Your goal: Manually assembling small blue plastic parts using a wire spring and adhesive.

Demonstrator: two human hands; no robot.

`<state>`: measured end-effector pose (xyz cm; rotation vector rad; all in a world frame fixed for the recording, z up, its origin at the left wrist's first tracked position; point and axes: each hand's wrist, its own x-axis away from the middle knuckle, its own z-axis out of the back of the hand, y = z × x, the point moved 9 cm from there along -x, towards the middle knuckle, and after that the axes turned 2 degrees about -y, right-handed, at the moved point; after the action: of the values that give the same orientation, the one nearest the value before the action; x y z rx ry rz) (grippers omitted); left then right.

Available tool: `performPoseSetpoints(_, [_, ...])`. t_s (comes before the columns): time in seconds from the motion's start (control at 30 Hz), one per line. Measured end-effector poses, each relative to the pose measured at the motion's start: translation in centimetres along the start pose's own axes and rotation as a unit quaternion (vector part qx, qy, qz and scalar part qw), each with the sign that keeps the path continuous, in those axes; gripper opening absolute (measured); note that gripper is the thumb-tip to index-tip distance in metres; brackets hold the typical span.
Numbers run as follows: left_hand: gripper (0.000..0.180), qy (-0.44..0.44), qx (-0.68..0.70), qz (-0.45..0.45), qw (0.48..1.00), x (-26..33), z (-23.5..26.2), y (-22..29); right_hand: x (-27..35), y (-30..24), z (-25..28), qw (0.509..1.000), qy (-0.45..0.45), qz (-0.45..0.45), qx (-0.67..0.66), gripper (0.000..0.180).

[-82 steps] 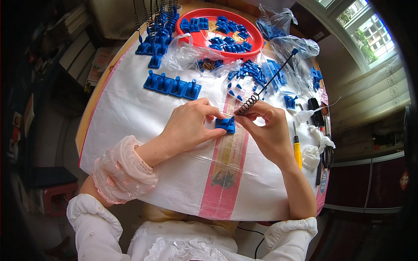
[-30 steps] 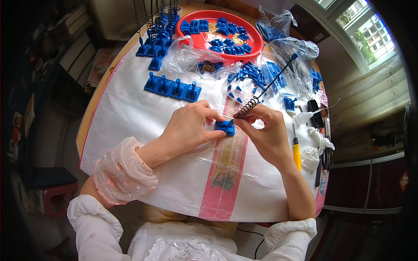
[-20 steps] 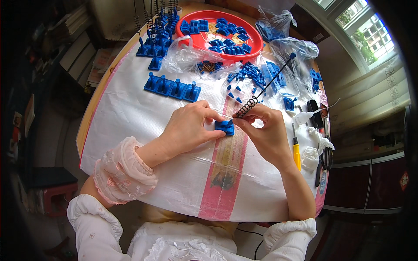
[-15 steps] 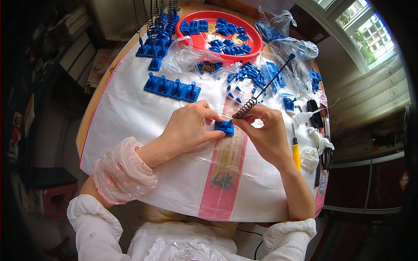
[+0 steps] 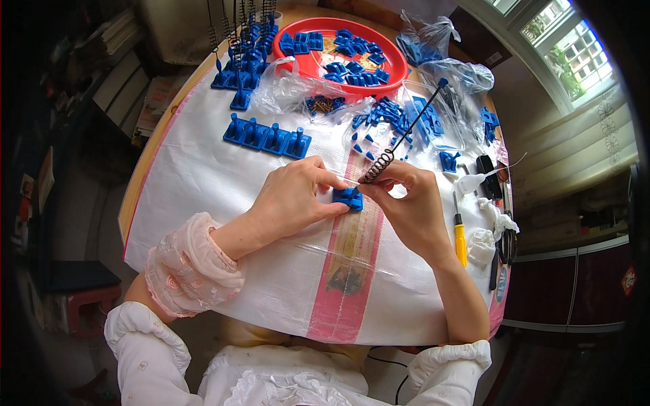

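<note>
Left grip (image 5: 288, 194) pinches a blue base (image 5: 348, 201) between thumb and forefinger, forearm slanting in from lower left, the base resting on the counter (image 5: 143, 162). Right grip (image 5: 412, 203), fingertips closed, holds the lower end of a tilted black coiled rod (image 5: 377, 166).

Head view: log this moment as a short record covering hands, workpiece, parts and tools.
Left hand: steadies small blue plastic base between thumb and finger
Right hand: pinches black coil-spring rod near its lower end
Rod: tilted, blue tip uppermost
Row: four blue bases with pegs, beyond left hand
Tray: red round tray bearing blue parts
Tools: yellow-handled screwdriver, right of right hand
Surface: white woven sheet
</note>
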<state>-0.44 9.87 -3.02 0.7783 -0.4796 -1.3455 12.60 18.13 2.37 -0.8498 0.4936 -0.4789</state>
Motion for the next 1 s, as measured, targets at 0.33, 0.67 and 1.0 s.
performPoseSetpoints(0.33, [0.03,-0.003,-0.007,0.0,1.0,0.03,0.08,0.22,0.06,0.22,-0.17,1.0,-0.003,-0.005,-0.005,0.011])
performPoseSetpoints(0.67, [0.03,-0.002,-0.012,-0.004,1.0,-0.05,-0.16,0.1,0.09,0.05,-0.18,1.0,-0.006,-0.005,0.001,0.012])
performPoseSetpoints(1.0, [0.031,-0.001,-0.014,0.001,1.0,-0.05,-0.12,0.13,0.15,-0.05,-0.12,1.0,-0.006,-0.006,-0.004,0.012])
